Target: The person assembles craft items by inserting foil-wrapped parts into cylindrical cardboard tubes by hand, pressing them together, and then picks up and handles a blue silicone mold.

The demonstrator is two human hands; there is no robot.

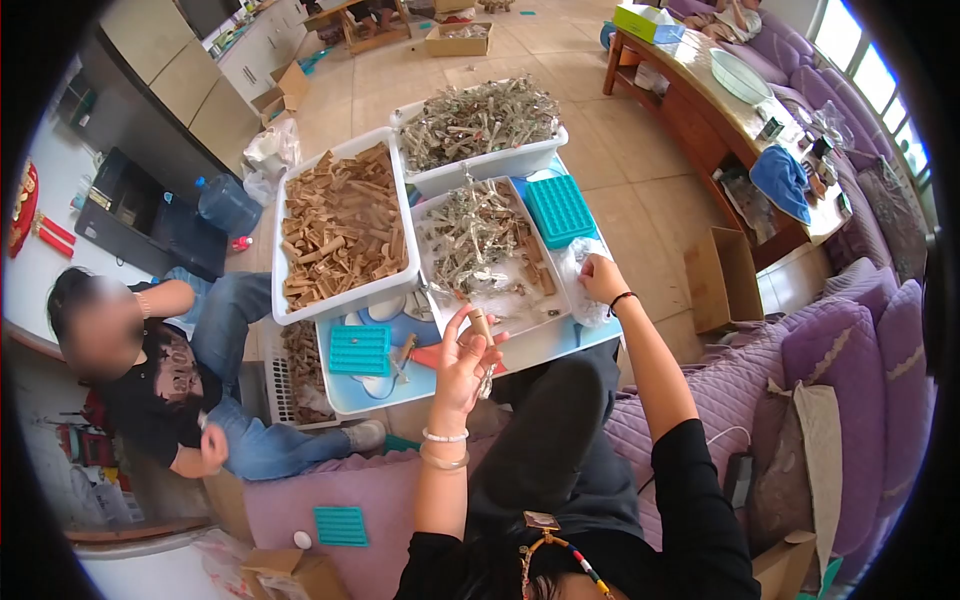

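Note:
My left hand [464,372] is raised over the near edge of the table, its fingers closed round a small brown paper tube [480,323]. A silvery, crinkled strip [487,383] hangs below that hand. My right hand [603,279] is at a clear plastic bag [577,283] on the table's right side. Its fingers are pinched together, and what they hold, if anything, is too small to make out. Ahead lies a shallow white tray [556,318] with silvery twisted pieces and a few brown tubes. A teal ridged tray [560,211] sits beyond the bag.
A white tub [412,262] of brown tubes stands at the left, and another tub [480,172] of silvery pieces behind. A second teal tray [360,350] lies near the table's left corner. A person [170,370] sits at the left. A cardboard box [712,280] stands right, beside the purple sofa [800,345].

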